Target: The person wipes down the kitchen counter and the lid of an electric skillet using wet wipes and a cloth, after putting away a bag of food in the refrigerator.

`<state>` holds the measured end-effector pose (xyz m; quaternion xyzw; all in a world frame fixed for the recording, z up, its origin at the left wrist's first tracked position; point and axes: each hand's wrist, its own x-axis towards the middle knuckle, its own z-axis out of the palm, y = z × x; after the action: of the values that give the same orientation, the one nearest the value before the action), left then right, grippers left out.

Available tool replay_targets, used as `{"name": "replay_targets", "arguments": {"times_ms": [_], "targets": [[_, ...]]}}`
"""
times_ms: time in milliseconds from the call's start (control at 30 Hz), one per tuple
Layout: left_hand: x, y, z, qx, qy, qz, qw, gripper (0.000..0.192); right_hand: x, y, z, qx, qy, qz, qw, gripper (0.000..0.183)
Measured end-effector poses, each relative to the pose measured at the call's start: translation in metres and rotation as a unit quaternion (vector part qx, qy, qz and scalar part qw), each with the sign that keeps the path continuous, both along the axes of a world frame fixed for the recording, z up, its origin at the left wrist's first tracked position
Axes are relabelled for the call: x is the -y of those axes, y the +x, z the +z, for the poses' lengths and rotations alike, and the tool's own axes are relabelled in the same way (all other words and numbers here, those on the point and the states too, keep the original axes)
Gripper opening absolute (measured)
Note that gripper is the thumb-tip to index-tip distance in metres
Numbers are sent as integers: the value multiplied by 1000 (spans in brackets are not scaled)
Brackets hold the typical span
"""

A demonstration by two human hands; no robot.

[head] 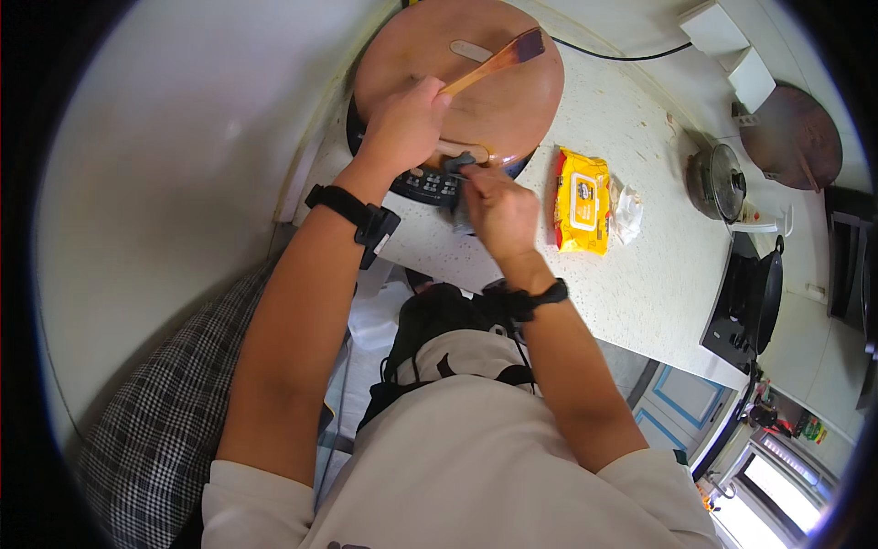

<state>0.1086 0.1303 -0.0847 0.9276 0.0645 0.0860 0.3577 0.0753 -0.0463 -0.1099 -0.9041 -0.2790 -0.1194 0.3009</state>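
Note:
My left hand [409, 123] is closed on the handle of a wooden spatula [490, 71], whose flat end is blackened. The spatula lies over a large round brown lid or board [405, 51], with a pale bar handle [470, 51] near its middle. Beneath it shows the black base of an appliance with a button panel [431, 184]. My right hand [501, 206] pinches a small dark object [461, 163] at the near rim, beside a light brown piece [446, 148]; what the dark object is, I cannot tell. Part of it is blurred and covered by my fingers.
Right of my hands, a yellow wipes packet [583, 202] lies on the speckled countertop [658, 288] beside a crumpled white wipe [626, 214]. Farther right are a glass-lidded pot [717, 182] and a black wok [767, 302] on a stove. A wall [185, 137] closes off the left.

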Motion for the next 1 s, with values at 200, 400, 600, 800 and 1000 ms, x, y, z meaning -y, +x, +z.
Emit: {"name": "replay_targets", "arguments": {"times_ms": [200, 400, 600, 800, 1000], "targets": [[2, 2, -2, -1, 29, 1, 1000, 26, 70, 31, -6, -44, 65, -147, 986, 21], [5, 2, 3, -25, -19, 14, 999, 26, 77, 28, -2, -175, 154, -206, 950, 34], [10, 0, 1, 39, 13, 30, 999, 24, 64, -22, -33, -203, -133, 12, 970, 43], [28, -35, 10, 206, -5, 55, 977, 21, 79, -49, -39, -134, -192, 124, 964, 51], [55, -126, 29, 196, -100, -12, 975, 16, 45, -64, -46, -231, -179, 328, 898, 47]]}}
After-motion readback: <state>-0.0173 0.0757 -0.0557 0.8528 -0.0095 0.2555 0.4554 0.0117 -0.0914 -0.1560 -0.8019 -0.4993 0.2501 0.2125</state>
